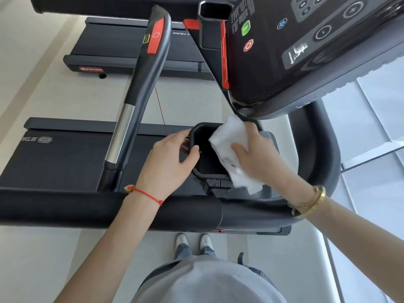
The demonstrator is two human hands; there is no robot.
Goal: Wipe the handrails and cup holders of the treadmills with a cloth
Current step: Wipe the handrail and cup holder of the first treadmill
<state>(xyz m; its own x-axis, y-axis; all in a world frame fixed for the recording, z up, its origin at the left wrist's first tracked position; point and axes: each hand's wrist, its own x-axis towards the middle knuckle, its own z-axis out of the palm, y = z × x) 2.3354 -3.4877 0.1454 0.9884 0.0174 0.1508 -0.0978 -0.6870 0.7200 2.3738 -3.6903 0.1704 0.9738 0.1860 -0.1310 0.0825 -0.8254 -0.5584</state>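
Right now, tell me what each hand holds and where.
Left hand grips the cup holder's left rim; right hand holds the white cloth against its right rim.

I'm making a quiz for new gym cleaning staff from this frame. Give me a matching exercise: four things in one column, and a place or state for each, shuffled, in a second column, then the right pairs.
Things:
1. white cloth
2. left hand
3. cup holder
4. handrail

Places or states:
A. grips the near-left rim of the cup holder
B. untouched, with a red pad near its far end
C. held by the right hand over the holder's right edge
D. dark and open, between the two hands

Pairs: 1-C, 2-A, 3-D, 4-B
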